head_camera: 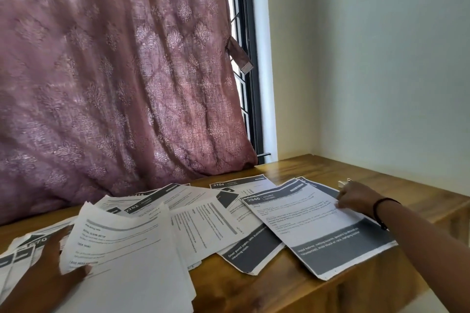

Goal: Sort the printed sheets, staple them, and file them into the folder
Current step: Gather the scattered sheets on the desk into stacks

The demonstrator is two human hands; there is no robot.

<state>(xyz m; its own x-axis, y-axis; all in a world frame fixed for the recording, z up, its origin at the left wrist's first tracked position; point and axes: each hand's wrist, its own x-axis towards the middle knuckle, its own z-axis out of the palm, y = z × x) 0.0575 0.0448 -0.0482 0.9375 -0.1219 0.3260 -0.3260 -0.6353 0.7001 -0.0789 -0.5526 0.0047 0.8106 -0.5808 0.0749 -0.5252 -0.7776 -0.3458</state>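
Printed sheets with grey header bands lie fanned over the wooden table. My left hand grips the left edge of a stack of white sheets, thumb on top. That stack is lifted and curls upward. My right hand reaches to the far right and pinches the right edge of the sheet numbered 2946, which lies on top of other sheets. A small white object peeks out just beyond the right hand; what it is cannot be told. No folder is visible.
A pink patterned curtain hangs behind the table and rests on its back edge. A dark window frame and a pale wall stand at the right. More sheets lie at the far left. The table's front edge runs near right.
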